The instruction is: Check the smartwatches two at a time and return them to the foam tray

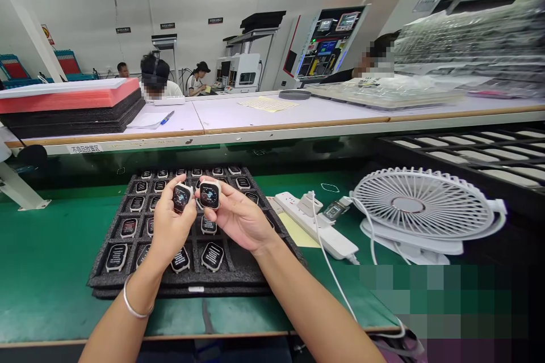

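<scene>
My left hand (169,226) pinches a small watch body (181,197) with a lit screen, held up over a black foam tray (99,272). My right hand (238,216) grips a second watch body (209,194) right beside the first, the two nearly touching. Both hands hover above the tray's middle rows. Several more watch bodies (212,255) lie face up in the tray's pockets. A silver bangle (134,307) sits on my left wrist.
A white power strip (330,237) with a plugged cable lies right of the tray, next to a yellow note (300,232) and a white desk fan (421,210). Beyond the green mat (42,272) runs a raised white shelf with stacked foam (72,105); other people sit behind it.
</scene>
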A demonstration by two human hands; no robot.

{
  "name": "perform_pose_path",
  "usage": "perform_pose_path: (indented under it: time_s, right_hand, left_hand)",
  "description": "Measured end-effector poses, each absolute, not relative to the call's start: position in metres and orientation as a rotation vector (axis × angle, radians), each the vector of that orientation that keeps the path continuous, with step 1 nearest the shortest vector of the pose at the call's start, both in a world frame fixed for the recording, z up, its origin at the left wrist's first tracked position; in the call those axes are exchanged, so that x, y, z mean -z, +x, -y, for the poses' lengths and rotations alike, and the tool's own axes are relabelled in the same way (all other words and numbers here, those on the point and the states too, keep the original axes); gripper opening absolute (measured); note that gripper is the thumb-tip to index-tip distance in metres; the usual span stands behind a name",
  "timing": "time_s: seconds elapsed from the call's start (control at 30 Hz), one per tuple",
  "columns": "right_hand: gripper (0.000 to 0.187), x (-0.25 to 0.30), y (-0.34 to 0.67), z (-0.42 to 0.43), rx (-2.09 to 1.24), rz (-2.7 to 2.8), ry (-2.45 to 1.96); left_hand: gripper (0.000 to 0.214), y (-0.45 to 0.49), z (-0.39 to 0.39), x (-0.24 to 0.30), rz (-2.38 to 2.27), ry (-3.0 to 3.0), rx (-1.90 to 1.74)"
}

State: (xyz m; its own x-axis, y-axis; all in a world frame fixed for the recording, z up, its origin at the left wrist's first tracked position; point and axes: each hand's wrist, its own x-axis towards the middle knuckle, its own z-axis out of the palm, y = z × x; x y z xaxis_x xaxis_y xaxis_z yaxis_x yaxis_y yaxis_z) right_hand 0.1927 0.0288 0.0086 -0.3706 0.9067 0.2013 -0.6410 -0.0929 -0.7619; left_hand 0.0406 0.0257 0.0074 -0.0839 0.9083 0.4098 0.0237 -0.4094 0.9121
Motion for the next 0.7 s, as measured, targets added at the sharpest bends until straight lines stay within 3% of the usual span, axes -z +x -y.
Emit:
perform_pose_path:
  time_s: [0.7]
  right_hand:
    - [0.038, -0.0085, 0.1918, -0.0302, -1.752, 0.94, -0.39]
  left_hand:
    - [0.052, 0.0406, -0.0241, -0.0068, -1.043, 1.472, -1.57]
